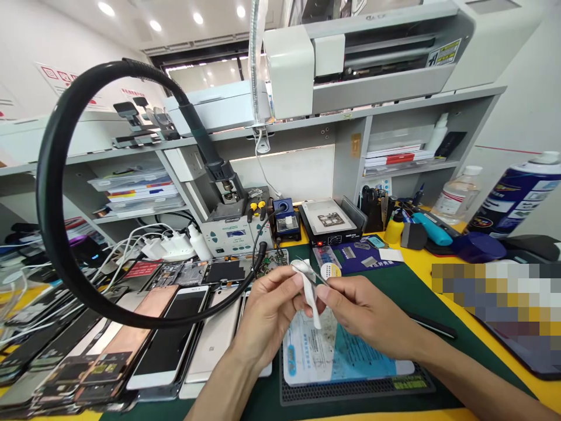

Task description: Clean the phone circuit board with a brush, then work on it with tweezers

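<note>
Near the middle of the frame, the left hand (276, 301) has a crumpled white wipe (312, 298) pinched between thumb and fingers, one end hanging down. To its right, the right hand (363, 307) has its grip closed on a thin metal tool (318, 278) — slanting up to the left, its far end at the top of the wipe. I can't tell from here whether the tip is wrapped.

Below the hands, at lower centre, a blue-and-white sheet (346, 359) lies on a black mat (346, 395), and that sits on a green mat (442, 295) over the yellow worktop (526, 374). A white-framed phone (170, 336) and a pale gold one (214, 336) lie side by side at lower left. A thick black hose (56, 175) loops across the left half — it frames a grey control box (236, 237). A blue spray can (517, 193) leans into view at right.
</note>
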`<state>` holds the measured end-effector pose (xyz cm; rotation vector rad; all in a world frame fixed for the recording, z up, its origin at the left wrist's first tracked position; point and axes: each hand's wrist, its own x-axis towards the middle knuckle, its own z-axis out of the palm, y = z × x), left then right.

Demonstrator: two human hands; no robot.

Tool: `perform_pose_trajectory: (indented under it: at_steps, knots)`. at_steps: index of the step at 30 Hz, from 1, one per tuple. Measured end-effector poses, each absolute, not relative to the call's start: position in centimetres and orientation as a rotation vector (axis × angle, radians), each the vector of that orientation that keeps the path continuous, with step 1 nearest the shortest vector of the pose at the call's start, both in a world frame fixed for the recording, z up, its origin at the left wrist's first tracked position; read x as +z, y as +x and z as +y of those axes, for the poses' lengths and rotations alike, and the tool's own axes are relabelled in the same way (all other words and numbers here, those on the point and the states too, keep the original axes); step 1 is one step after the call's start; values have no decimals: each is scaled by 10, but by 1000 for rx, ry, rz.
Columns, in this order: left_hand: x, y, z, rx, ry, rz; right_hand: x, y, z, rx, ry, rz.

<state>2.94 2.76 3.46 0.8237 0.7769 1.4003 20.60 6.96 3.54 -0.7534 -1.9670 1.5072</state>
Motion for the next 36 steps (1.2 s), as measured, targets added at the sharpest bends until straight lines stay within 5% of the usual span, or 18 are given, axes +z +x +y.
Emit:
perform_pose_trajectory:
  at_steps: [16,21,30,36]
  knots:
    - [28,24,27,1679,1104,1097,33,198,60,914,-950,-2209]
    - [25,19,28,1736,1222,1156,34,201,61,1190,-906,-2125]
    - [27,21,25,1801,1333,1136,39,202,69,2224,-616,-1484]
    - [31,18,24,1891,1358,1114,40,208,74,2541,-428,-1236]
